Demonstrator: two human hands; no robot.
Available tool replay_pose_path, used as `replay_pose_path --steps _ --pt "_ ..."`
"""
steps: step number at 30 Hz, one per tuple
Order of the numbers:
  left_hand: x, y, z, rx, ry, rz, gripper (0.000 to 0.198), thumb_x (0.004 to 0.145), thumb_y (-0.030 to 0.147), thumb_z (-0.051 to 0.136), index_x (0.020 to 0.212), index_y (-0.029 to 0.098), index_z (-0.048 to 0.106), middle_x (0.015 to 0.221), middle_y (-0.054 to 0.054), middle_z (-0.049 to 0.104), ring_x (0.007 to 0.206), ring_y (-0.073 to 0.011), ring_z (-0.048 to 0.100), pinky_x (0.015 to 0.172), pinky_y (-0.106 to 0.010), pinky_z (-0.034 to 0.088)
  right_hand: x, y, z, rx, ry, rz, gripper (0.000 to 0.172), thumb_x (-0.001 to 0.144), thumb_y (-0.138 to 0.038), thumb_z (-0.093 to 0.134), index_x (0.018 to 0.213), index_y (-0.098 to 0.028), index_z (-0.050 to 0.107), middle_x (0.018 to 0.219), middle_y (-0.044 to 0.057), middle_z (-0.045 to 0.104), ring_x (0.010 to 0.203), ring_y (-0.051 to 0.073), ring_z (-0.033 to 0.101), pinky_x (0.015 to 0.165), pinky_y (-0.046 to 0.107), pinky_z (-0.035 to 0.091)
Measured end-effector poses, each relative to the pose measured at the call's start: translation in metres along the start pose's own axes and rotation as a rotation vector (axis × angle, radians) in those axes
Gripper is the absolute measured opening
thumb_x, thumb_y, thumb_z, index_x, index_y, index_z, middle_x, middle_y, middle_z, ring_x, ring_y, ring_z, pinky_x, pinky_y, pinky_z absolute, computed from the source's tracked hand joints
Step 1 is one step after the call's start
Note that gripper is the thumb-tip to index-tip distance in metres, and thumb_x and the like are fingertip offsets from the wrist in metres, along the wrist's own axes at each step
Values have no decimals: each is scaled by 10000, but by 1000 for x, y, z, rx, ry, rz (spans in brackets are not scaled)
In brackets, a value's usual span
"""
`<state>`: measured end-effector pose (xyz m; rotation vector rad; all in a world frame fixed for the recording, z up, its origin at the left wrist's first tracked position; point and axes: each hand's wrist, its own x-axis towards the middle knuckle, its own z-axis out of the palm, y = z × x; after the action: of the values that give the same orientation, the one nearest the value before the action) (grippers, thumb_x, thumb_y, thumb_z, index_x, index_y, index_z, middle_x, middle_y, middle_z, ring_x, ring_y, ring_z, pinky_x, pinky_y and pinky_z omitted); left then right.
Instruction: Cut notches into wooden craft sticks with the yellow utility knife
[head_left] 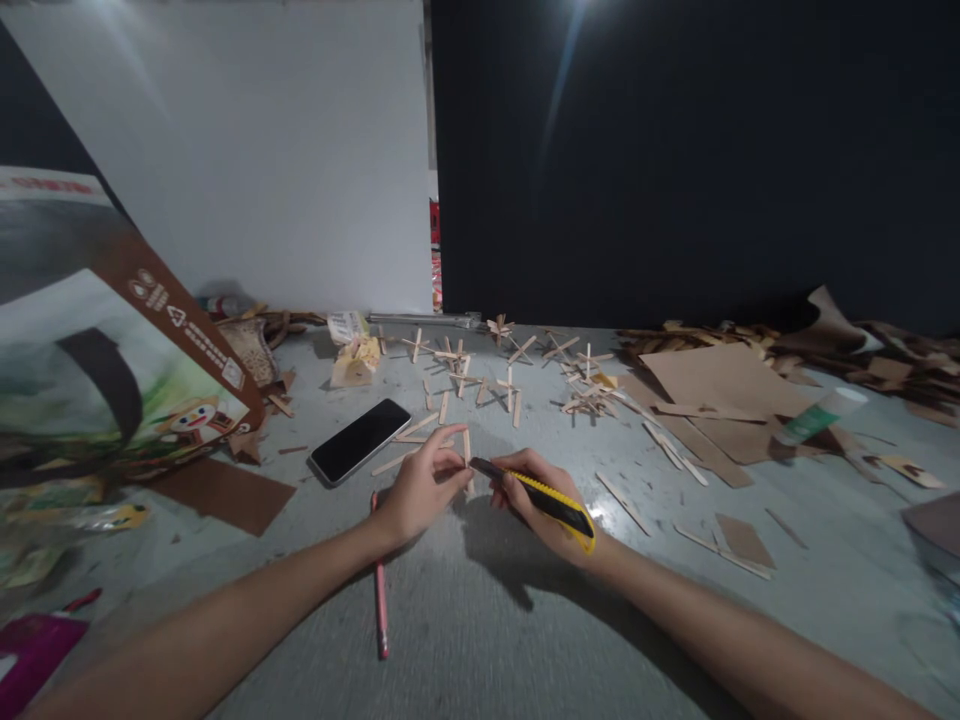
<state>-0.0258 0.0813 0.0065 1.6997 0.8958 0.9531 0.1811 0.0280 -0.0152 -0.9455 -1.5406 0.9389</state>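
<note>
Between the fingers of my left hand is a short wooden stick, held near upright. My right hand is closed around a yellow and black utility knife. The knife's front end points left and meets the stick, close to my left fingertips; the blade itself is too small to make out. Under my left wrist lies a pink pencil. A black phone rests to the left of my left hand. Several stick pieces joined into crosses stand and lie beyond my hands.
Brown cardboard sheets and a green and white glue stick lie at the right. A large printed bag stands at the left, a magenta object in front of it. Loose sticks are scattered rightward. Dark and white panels rise behind.
</note>
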Motion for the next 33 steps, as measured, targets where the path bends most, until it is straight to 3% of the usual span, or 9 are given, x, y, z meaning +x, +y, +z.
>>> replay_pose_path --steps 7,21,26,33 --pt "2 4 0 -185 8 -123 632 760 323 814 1264 213 448 758 28 694 745 -172 719 735 -281 532 -1 -2 0 12 -14 -8 245 1021 -447 589 1115 -235 669 787 25 732 694 165 707 703 311 564" --pt "4 7 -5 -174 -9 -118 678 748 449 855 1260 185 498 737 -7 747 697 -188 723 713 -289 535 11 -15 1 329 11 113 302 960 -529 659 1014 -232 656 811 38 739 674 185 714 665 336 588" --pt "9 3 -9 -150 -30 -154 441 761 508 825 971 144 693 823 -80 784 719 -198 717 690 -288 527 9 -15 2 272 22 75 308 975 -527 642 1032 -225 655 827 48 733 700 190 719 685 353 596" --pt "11 3 -7 -181 -68 -144 432 834 590 728 824 158 728 723 -47 743 682 -188 678 718 -307 528 8 -18 3 199 6 37 308 991 -533 612 1049 -232 642 817 48 729 716 197 723 697 362 601"
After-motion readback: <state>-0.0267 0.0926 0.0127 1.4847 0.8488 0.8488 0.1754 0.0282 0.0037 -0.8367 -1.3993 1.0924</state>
